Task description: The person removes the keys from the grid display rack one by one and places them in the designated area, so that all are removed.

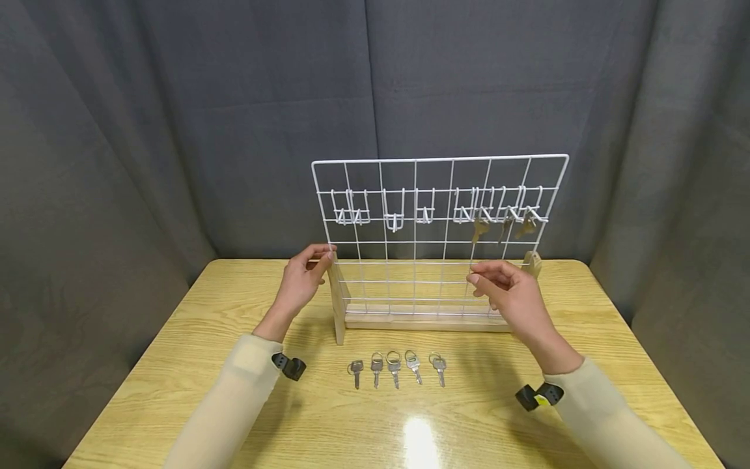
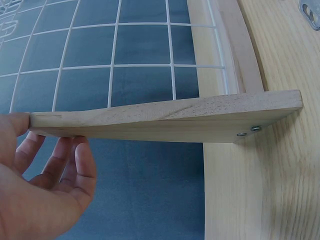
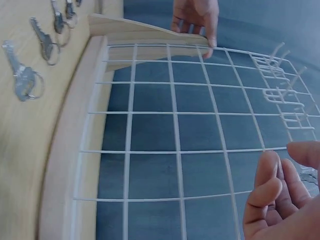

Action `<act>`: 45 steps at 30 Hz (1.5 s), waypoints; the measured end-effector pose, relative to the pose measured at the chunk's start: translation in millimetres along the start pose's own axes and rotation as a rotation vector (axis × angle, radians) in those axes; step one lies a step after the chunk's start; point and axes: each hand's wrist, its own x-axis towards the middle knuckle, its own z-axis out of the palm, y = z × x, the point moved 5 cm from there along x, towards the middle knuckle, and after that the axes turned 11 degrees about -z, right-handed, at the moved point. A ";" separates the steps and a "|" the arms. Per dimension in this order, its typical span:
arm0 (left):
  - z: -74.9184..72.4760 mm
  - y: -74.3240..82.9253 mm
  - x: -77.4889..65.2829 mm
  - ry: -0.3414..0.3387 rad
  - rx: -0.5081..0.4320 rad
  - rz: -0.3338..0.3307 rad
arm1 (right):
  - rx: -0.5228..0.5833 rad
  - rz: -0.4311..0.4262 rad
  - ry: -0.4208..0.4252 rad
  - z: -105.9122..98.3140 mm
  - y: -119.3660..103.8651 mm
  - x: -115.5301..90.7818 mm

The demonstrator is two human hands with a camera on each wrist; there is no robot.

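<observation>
A white wire grid (image 1: 415, 241) leans back on a wooden stand with hooks along its upper part. My left hand (image 1: 300, 280) grips the top of the stand's left wooden side piece (image 1: 338, 299), thumb on one face and fingers on the other in the left wrist view. In front of the grid's lower right hangs my right hand (image 1: 512, 296), fingers loosely bent, thumb apart and nothing held. Above it, three keys hang on the right-hand hooks, one of them a brassy key (image 1: 480, 229).
Several silver keys with rings, including a middle key (image 1: 395, 372), lie in a row on the wooden table (image 1: 328, 423) before the stand's base bar (image 1: 428, 322). White hooks (image 1: 394, 223) on the left and middle bear no keys. Grey curtains (image 1: 263, 130) surround the table's back and sides.
</observation>
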 end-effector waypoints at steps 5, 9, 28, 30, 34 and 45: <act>-0.1 0.1 -0.2 0.003 0.002 -0.002 | 0.046 -0.007 0.064 -5.8 -9.9 5.3; 0.2 -0.1 0.0 0.001 0.001 0.000 | 0.094 -0.014 0.100 -8.4 -14.5 9.3; 0.6 0.5 0.3 -0.006 -0.001 0.009 | 0.186 -0.067 0.259 -20.5 -25.0 20.5; 0.5 0.6 0.3 -0.007 -0.001 0.009 | 0.218 -0.067 0.275 -20.9 -25.4 21.8; 0.3 0.5 0.4 -0.006 -0.010 0.009 | 0.241 -0.070 0.301 -21.1 -25.5 24.8; 0.5 0.3 0.2 -0.005 -0.006 0.004 | 0.152 -0.075 0.343 -18.8 -23.4 33.9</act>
